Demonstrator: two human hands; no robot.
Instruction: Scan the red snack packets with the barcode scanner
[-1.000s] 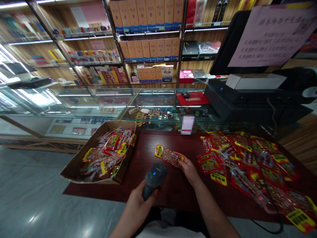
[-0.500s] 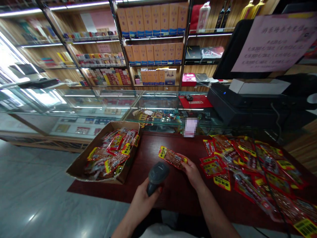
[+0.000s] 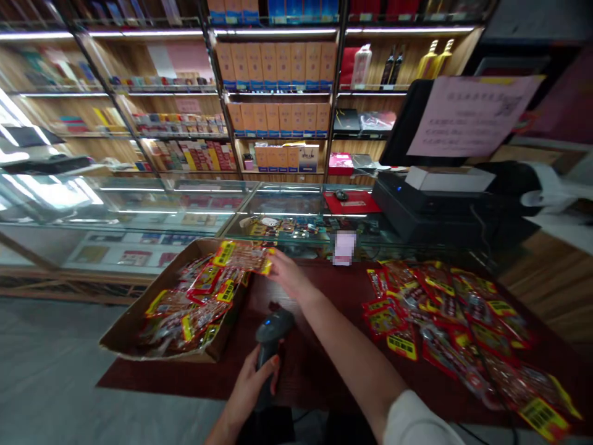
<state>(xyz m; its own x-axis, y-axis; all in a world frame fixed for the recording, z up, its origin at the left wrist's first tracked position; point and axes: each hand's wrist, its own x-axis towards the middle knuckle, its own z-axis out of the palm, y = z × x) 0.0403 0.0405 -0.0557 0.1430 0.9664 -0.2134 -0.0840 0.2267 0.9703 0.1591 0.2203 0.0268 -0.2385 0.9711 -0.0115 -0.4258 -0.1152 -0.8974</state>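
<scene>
Far left, glass display counters (image 3: 139,204) run across the shop under lit wooden shelving (image 3: 278,74) stacked with orange boxes. Nearer, at the left end of a dark red-brown wooden table (image 3: 319,364), sits an open brown cardboard box (image 3: 139,318), shallow, filled with red-and-yellow clear-windowed snack packets (image 3: 185,309) lying in a loose heap. Over the box's far right corner, 1 more red-and-yellow snack packet (image 3: 243,254) is held flat, roughly level, just above the heap; whether it touches the packets below cannot be told. Right hand (image 3: 288,276) has it by the right end, fingers closed narrow on the packet edge, forearm reaching diagonally across the table from lower right. Below that arm, left hand (image 3: 252,384) is wrapped around the grip of a dark grey handheld barcode scanner (image 3: 273,330), fingers curled tight on the handle, scanner head tilted up and forward with a small blue light showing, held above the table surface near its front edge. Right of the arm, a wide spread of the same red-and-yellow packets (image 3: 445,315) covers the table's right half, overlapping, well apart from the box. Behind, on the glass counter, a black till unit (image 3: 440,204) with a pale paper notice (image 3: 467,114) fixed above it.
</scene>
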